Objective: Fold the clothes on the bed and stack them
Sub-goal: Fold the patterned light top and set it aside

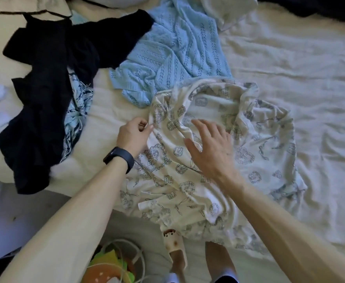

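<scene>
The task looks barely begun: no folded piece and no stack shows anywhere on the bed (290, 82). The cream printed garment (188, 180) lies rumpled at the centre of the frame, its lower part trailing over the bed's near edge, with no clean fold in it yet. The left hand (135, 130), with a dark wristband (118, 159) below it, pinches the garment's left edge between curled fingers and thumb. The right hand (210, 148) is over the middle of the cloth, fingers spread wide and holding nothing; whether it presses down or only hovers is hard to tell. This reads as spreading the piece flat before its first fold.

Unfolded pieces wait at the upper left and upper centre: a black garment (51, 88) in a heap, a blue floral piece (77, 111) partly under it, and a pale blue knit (173, 50) touching the cream garment's top edge. All of these, and the stacking, remain to do
</scene>
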`<state>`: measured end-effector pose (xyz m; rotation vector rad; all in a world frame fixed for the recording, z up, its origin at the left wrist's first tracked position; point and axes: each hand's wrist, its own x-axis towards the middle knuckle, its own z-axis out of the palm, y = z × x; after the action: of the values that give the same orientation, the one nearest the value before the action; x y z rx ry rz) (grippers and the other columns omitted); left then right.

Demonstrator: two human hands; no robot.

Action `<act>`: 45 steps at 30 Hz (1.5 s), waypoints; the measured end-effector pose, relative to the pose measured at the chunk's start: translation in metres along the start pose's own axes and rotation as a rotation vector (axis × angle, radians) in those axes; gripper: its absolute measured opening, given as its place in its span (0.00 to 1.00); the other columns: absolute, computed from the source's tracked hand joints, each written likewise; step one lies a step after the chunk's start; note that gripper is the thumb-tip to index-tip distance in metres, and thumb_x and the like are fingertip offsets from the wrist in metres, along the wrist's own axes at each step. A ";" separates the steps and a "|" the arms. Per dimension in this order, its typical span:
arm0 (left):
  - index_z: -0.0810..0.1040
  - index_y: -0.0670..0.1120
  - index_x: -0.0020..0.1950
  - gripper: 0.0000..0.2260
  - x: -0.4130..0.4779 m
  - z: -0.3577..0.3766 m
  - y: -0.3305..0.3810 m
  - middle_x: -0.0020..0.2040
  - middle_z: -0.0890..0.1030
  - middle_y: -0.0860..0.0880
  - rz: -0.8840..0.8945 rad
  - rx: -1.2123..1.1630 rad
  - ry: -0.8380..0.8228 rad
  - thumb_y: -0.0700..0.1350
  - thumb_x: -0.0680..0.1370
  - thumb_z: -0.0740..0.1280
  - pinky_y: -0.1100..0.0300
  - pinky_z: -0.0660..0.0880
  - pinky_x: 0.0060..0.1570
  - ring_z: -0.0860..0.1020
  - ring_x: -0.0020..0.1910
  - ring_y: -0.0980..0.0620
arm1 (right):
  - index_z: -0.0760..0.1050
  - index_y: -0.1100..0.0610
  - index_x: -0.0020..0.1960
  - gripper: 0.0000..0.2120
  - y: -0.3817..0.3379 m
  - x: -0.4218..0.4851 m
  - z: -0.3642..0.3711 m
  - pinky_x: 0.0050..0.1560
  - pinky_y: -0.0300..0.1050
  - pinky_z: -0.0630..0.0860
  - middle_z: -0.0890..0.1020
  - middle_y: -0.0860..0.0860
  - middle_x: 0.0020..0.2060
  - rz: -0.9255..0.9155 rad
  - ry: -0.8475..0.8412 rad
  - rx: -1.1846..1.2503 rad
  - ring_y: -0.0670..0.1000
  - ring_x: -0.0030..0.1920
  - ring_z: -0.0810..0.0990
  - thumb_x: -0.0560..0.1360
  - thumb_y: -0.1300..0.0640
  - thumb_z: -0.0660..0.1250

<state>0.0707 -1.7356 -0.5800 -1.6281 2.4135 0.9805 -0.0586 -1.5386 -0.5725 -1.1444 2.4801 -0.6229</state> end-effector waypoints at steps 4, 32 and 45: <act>0.81 0.51 0.53 0.13 -0.008 -0.007 -0.009 0.47 0.84 0.56 -0.047 -0.138 0.040 0.59 0.79 0.68 0.63 0.73 0.47 0.81 0.48 0.56 | 0.76 0.51 0.61 0.24 -0.045 0.091 0.009 0.43 0.48 0.78 0.83 0.49 0.52 -0.091 -0.173 -0.020 0.53 0.50 0.81 0.81 0.32 0.58; 0.83 0.55 0.59 0.10 -0.029 -0.033 -0.083 0.47 0.85 0.51 -0.185 -0.047 0.125 0.47 0.81 0.65 0.57 0.73 0.39 0.82 0.46 0.46 | 0.73 0.53 0.34 0.18 -0.089 0.204 0.044 0.15 0.33 0.60 0.74 0.46 0.23 0.148 -0.342 0.126 0.42 0.19 0.70 0.78 0.44 0.69; 0.49 0.55 0.83 0.27 -0.013 0.012 -0.052 0.83 0.47 0.54 0.457 0.645 -0.046 0.57 0.83 0.46 0.39 0.44 0.76 0.45 0.81 0.51 | 0.60 0.55 0.82 0.28 -0.059 0.015 0.058 0.79 0.62 0.55 0.56 0.53 0.82 -0.323 -0.129 -0.193 0.55 0.82 0.53 0.84 0.49 0.57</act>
<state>0.1167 -1.7308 -0.6087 -0.8522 2.7130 0.1946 -0.0030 -1.5985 -0.5932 -1.6251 2.3030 -0.3808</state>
